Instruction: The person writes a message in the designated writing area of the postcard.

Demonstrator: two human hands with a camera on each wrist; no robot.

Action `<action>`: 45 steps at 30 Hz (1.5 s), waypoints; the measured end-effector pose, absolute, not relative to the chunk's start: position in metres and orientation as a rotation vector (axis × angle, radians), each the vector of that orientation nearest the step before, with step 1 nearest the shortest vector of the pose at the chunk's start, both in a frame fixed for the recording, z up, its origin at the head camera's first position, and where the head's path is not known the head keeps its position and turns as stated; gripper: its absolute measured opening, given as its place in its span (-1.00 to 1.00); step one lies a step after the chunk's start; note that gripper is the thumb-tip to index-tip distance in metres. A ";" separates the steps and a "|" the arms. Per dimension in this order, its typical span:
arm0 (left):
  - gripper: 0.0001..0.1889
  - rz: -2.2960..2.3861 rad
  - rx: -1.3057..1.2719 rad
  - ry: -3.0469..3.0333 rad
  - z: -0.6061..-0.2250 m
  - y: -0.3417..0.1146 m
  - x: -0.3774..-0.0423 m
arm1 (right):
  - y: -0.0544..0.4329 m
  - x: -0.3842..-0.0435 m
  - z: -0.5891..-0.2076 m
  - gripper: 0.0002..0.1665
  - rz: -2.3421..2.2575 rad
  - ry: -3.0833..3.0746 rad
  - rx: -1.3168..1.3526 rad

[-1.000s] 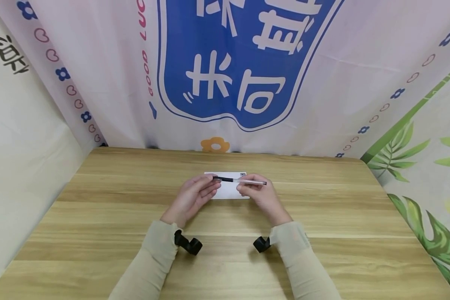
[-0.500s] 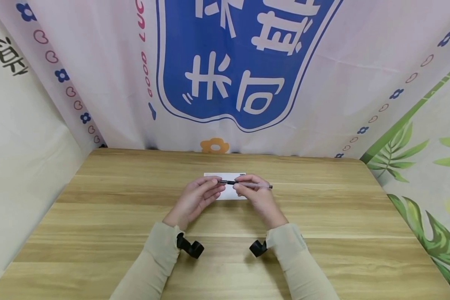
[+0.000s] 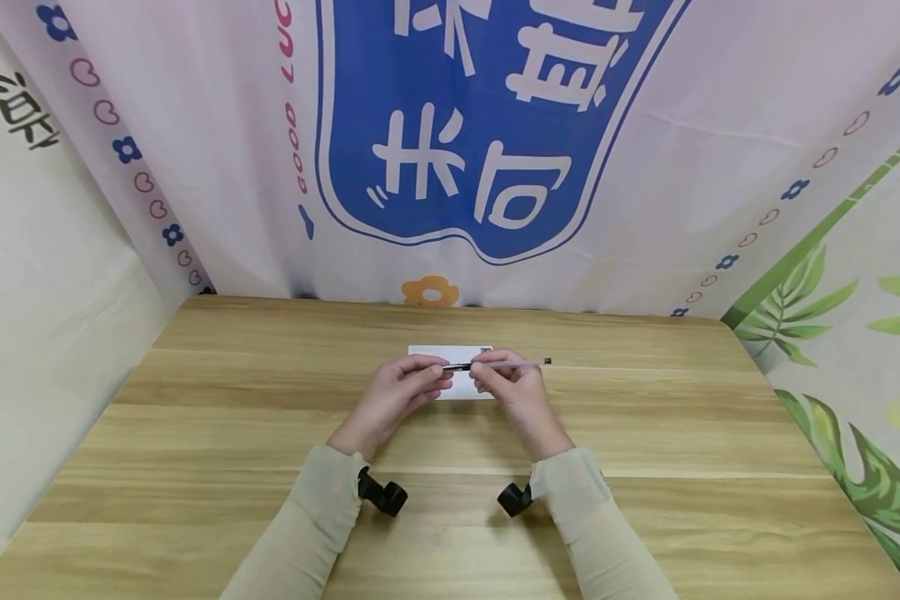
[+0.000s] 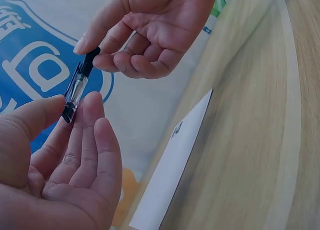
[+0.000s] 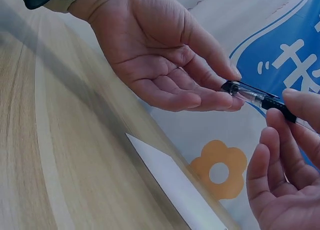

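Both hands hold a slim pen (image 3: 513, 363) level between them, above a white card (image 3: 457, 390). At its cap end, the left hand (image 3: 401, 390) pinches the clear cap (image 4: 76, 90) with black clip between thumb and fingertips. The right hand (image 3: 516, 398) grips the pen by its black grip section (image 5: 280, 108), just past the cap's edge. The pen's tip shows through the clear cap in the right wrist view. Beyond the right hand the clear barrel runs out to a dark end. The other fingers of both hands curl loosely.
The card lies flat on a wooden table (image 3: 232, 417), with small dark print at one corner. Behind the table's far edge hangs a printed curtain (image 3: 240, 150). Each wrist wears a black camera mount (image 3: 381, 493).
The pen has shifted a little to the right. The right hand's pinch has moved along it from the clear barrel to the black grip section, nearer the left hand.
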State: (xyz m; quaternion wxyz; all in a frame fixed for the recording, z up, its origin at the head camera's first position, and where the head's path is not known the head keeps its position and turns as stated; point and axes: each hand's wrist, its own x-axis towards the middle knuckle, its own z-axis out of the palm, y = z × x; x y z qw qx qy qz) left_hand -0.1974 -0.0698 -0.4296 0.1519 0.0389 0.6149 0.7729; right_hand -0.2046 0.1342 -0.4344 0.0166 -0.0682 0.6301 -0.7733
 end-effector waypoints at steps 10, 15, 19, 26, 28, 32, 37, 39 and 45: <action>-0.68 2.186 0.125 1.880 -0.431 -0.069 -0.198 | 0.133 -0.206 -0.438 -0.95 -2.423 1.945 -0.187; -0.68 2.158 0.117 1.936 -0.430 -0.069 -0.198 | 0.132 -0.206 -0.439 -0.95 -2.443 1.920 -0.189; -0.65 2.141 0.108 1.959 -0.429 -0.069 -0.199 | 0.131 -0.206 -0.440 -0.94 -2.449 1.899 -0.163; -0.66 2.125 0.106 1.963 -0.430 -0.070 -0.200 | 0.131 -0.207 -0.443 -0.96 -2.463 1.886 -0.170; -0.67 2.118 0.101 1.966 -0.431 -0.071 -0.201 | 0.131 -0.206 -0.444 -0.94 -2.465 1.884 -0.174; -0.72 2.096 0.084 1.978 -0.433 -0.072 -0.201 | 0.131 -0.205 -0.445 -0.94 -2.462 1.896 -0.186; -0.74 2.085 0.060 1.981 -0.433 -0.072 -0.201 | 0.131 -0.204 -0.444 -0.90 -2.454 1.932 -0.210; -0.74 2.086 0.048 1.980 -0.433 -0.073 -0.201 | 0.130 -0.204 -0.444 -0.91 -2.455 1.938 -0.215; -0.71 2.104 0.000 1.958 -0.432 -0.074 -0.201 | 0.130 -0.204 -0.444 -0.92 -2.451 1.971 -0.233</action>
